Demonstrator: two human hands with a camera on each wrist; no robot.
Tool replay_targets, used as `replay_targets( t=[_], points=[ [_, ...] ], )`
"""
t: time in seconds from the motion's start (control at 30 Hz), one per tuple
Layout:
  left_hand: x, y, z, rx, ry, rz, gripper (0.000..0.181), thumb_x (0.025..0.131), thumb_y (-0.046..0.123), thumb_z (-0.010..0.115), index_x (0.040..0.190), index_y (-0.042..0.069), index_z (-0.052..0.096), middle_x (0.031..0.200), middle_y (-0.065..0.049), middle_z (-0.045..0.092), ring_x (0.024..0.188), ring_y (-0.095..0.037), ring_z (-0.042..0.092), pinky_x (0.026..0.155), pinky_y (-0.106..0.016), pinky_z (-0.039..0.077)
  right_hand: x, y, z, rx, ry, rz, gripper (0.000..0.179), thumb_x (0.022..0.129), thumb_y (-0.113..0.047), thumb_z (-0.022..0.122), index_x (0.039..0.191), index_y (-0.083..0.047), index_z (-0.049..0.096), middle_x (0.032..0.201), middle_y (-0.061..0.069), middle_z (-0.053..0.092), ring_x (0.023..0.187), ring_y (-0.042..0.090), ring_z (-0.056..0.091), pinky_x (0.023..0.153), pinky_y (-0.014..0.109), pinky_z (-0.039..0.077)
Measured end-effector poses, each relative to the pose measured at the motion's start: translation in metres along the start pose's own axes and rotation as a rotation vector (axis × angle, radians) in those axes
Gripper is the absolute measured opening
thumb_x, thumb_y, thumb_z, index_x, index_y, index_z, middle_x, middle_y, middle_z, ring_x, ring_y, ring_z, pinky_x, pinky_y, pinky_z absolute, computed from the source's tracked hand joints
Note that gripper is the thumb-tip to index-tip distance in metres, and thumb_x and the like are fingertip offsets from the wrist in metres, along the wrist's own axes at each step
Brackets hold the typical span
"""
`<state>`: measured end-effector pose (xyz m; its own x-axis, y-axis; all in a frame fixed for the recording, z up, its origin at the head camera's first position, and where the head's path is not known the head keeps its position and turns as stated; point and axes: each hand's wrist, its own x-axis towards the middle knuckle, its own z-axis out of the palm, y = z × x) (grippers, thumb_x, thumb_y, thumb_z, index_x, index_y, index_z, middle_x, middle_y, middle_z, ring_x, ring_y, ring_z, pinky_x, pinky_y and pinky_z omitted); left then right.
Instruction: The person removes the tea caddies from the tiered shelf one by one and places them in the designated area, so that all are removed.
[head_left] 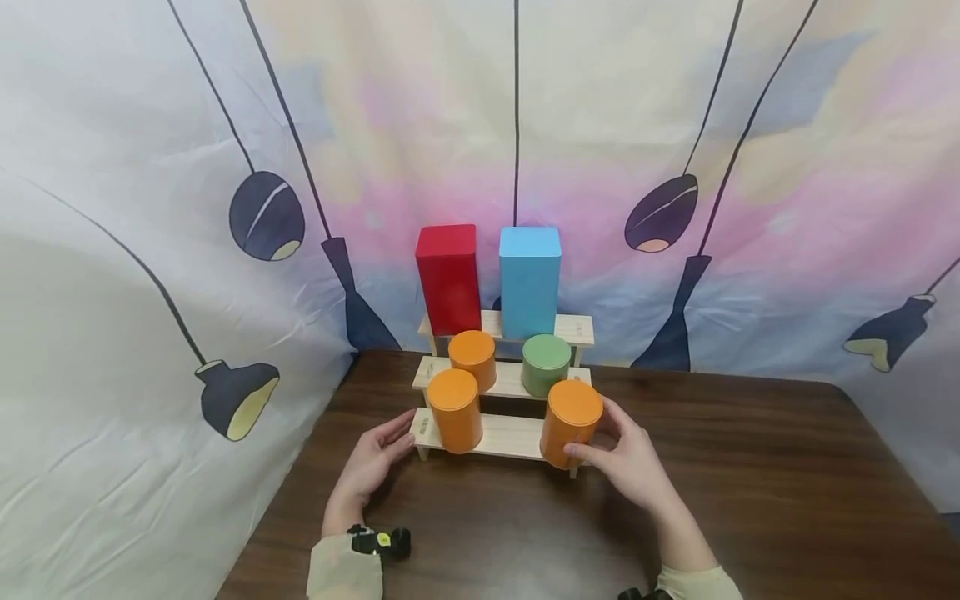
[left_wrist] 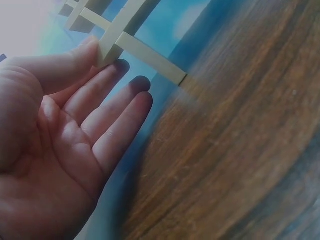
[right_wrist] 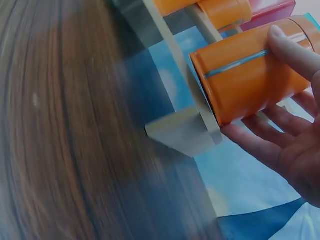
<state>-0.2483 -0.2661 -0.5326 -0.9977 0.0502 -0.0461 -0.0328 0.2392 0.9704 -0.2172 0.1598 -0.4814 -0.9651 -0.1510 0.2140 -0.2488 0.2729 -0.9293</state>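
Observation:
A three-tier wooden stand (head_left: 512, 435) stands on the table. My left hand (head_left: 372, 458) is at the left end of its lowest tier; in the left wrist view, thumb and index finger pinch the wooden end (left_wrist: 116, 42) while the other fingers extend loosely. At the right end of that tier, my right hand (head_left: 626, 454) grips an orange canister (head_left: 572, 421), thumb in front and fingers round its far side. In the right wrist view the canister's base (right_wrist: 207, 90) meets the board. Another orange canister (head_left: 455, 412) stands upright on the left of the same tier.
On the middle tier stand a third orange canister (head_left: 474, 358) and a green one (head_left: 546, 365). A red box (head_left: 450, 282) and a light blue box (head_left: 529, 282) stand on the top tier. Behind the dark wooden table (head_left: 750, 467) hangs a lamp-patterned cloth (head_left: 585, 125).

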Motion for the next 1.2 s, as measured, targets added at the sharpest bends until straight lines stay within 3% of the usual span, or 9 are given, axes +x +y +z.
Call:
replay_targets(
  t=[0.33, 0.47, 0.7, 0.93, 1.03, 1.2],
  points=[
    [-0.001, 0.003, -0.003, 0.001, 0.005, -0.01, 0.052, 0.106, 0.014, 0.069, 0.156, 0.008, 0.056, 0.158, -0.009, 0.055, 0.144, -0.024, 0.053, 0.113, -0.032, 0.048, -0.002, -0.001, -0.016, -0.035, 0.02, 0.038, 0.087, 0.085, -0.029, 0.094, 0.158, -0.014, 0.049, 0.143, 0.013, 0.066, 0.128, 0.036, 0.063, 0.105, 0.062, 0.054],
    [0.0, 0.002, -0.003, -0.008, -0.009, -0.005, 0.053, 0.107, 0.016, 0.069, 0.157, 0.008, 0.055, 0.16, -0.009, 0.053, 0.146, -0.026, 0.052, 0.112, -0.031, 0.049, -0.003, 0.0, -0.026, -0.072, 0.048, 0.048, 0.088, 0.086, -0.03, 0.094, 0.158, -0.012, 0.049, 0.142, 0.014, 0.066, 0.126, 0.036, 0.064, 0.102, 0.053, 0.058],
    [0.002, 0.001, -0.003, -0.025, 0.003, 0.005, 0.052, 0.107, 0.012, 0.067, 0.157, 0.007, 0.054, 0.161, -0.01, 0.052, 0.145, -0.026, 0.052, 0.108, -0.027, 0.051, -0.002, 0.0, -0.042, -0.093, 0.065, 0.06, 0.088, 0.089, -0.032, 0.091, 0.161, -0.011, 0.045, 0.144, 0.017, 0.064, 0.127, 0.039, 0.063, 0.091, 0.026, 0.059],
    [0.001, 0.004, 0.0, 0.011, 0.011, 0.011, 0.051, 0.107, 0.013, 0.067, 0.156, 0.008, 0.056, 0.16, -0.009, 0.053, 0.145, -0.026, 0.052, 0.115, -0.037, 0.048, -0.007, -0.001, -0.057, -0.12, 0.107, 0.084, 0.086, 0.091, -0.034, 0.089, 0.161, -0.011, 0.044, 0.144, 0.02, 0.063, 0.128, 0.04, 0.062, 0.089, 0.022, 0.056],
    [0.001, 0.005, 0.002, 0.017, 0.016, 0.007, 0.051, 0.107, 0.013, 0.068, 0.156, 0.008, 0.056, 0.16, -0.009, 0.054, 0.145, -0.027, 0.053, 0.117, -0.041, 0.046, -0.01, -0.002, -0.062, -0.113, 0.134, 0.111, 0.087, 0.092, -0.036, 0.088, 0.163, -0.013, 0.043, 0.147, 0.02, 0.061, 0.131, 0.041, 0.06, 0.092, 0.026, 0.056],
    [0.001, 0.004, 0.002, 0.004, 0.015, -0.004, 0.05, 0.107, 0.013, 0.068, 0.155, 0.009, 0.057, 0.159, -0.008, 0.054, 0.144, -0.026, 0.054, 0.117, -0.043, 0.046, -0.013, -0.001, -0.067, -0.104, 0.156, 0.152, 0.089, 0.093, -0.038, 0.087, 0.164, -0.013, 0.04, 0.152, 0.021, 0.057, 0.135, 0.042, 0.056, 0.103, 0.047, 0.056]
  ],
)
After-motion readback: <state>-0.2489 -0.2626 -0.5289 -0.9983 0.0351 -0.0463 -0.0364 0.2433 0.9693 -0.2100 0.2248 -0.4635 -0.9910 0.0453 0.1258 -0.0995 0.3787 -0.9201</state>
